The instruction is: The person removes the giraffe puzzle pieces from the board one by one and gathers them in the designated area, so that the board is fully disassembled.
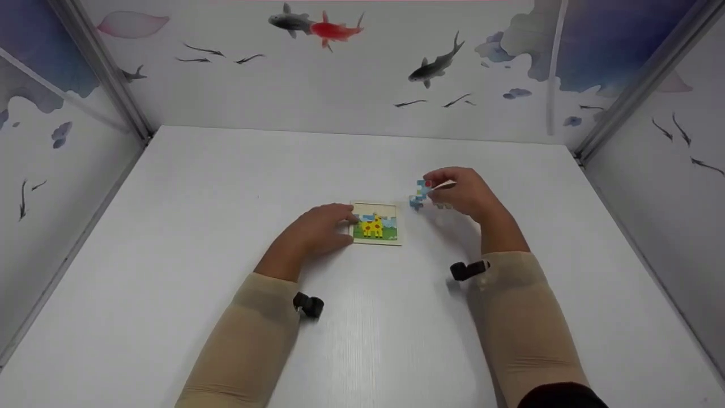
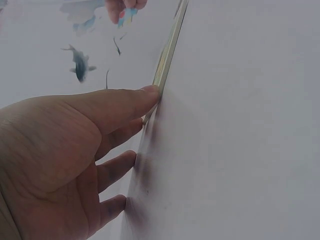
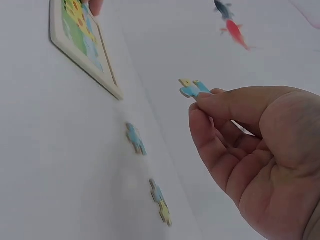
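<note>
A small giraffe jigsaw puzzle in a pale wooden frame [image 1: 376, 243] lies on the white table, its upper strip bare wood. My left hand [image 1: 325, 226] is at the frame's left side. In the left wrist view its thumb [image 2: 127, 105] touches the frame's edge and the other fingers spread down to the table. Right of the frame, my right hand [image 1: 461, 192] pinches a blue puzzle piece [image 1: 422, 186] with a red spot between thumb and fingertips, above the table. In the right wrist view this piece [image 3: 194, 89] shows blue and yellow.
Two loose puzzle pieces lie on the table right of the frame: a blue one [image 3: 135, 138] and a blue and yellow one [image 3: 160, 202]. White panels [image 1: 340, 85] painted with fish enclose the table [image 1: 362, 340] at the back and sides.
</note>
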`<state>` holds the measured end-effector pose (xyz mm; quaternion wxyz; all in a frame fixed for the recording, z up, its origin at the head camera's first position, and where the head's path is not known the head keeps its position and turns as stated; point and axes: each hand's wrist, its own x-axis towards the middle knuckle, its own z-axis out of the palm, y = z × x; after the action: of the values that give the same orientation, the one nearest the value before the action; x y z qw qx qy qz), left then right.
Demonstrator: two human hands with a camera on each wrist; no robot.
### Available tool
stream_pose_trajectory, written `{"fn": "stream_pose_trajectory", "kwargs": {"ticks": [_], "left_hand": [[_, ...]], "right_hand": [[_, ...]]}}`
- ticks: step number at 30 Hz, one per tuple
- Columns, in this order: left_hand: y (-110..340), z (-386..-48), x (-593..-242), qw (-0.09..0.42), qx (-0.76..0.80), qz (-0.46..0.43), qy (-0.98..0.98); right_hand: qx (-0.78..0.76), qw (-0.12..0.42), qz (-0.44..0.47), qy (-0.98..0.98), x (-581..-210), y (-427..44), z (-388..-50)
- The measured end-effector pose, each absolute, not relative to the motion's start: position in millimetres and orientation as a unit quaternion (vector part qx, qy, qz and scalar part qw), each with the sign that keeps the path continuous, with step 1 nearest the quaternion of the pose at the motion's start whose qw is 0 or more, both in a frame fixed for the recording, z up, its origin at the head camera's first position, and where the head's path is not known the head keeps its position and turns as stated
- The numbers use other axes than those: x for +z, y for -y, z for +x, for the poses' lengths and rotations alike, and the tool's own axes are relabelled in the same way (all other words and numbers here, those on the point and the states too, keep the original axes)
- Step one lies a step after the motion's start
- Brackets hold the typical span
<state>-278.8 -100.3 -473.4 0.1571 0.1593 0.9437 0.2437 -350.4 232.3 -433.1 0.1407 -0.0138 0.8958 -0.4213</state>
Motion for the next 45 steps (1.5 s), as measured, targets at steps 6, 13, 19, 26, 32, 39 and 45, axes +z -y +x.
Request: {"fn": "stream_pose_trajectory", "kwargs": {"ticks": [6, 13, 19, 26, 32, 39, 45], "left_hand": [[100, -279, -474, 0.156, 0.245, 0.156, -0.944], [99, -279, -473, 0.160, 0.241, 0.153, -0.945], [98, -279, -474, 0.165, 0.244, 0.150, -0.944], [100, -276, -473, 0.156, 0.260, 0.146, -0.942], [101, -275, -473, 0.156, 0.266, 0.148, -0.940], [99, -276, -473, 0.161, 0.261, 0.149, -0.940], [101, -276, -472, 0.160, 0.256, 0.147, -0.942]], "right_hand": [[-0.426, 0.139, 0.006, -0.894, -438, -282, -350], [-0.399, 0.145, 0.037, -0.905, -450, -317, -350], [-0.425, 0.149, 0.071, -0.890, -461, -325, -350], [-0.442, 0.133, 0.090, -0.882, -472, -330, -354], [-0.423, 0.133, 0.093, -0.892, -468, -327, -354], [-0.410, 0.133, 0.094, -0.897, -462, -321, -351], [-0.404, 0.118, 0.075, -0.904, -449, -300, -348]]}}
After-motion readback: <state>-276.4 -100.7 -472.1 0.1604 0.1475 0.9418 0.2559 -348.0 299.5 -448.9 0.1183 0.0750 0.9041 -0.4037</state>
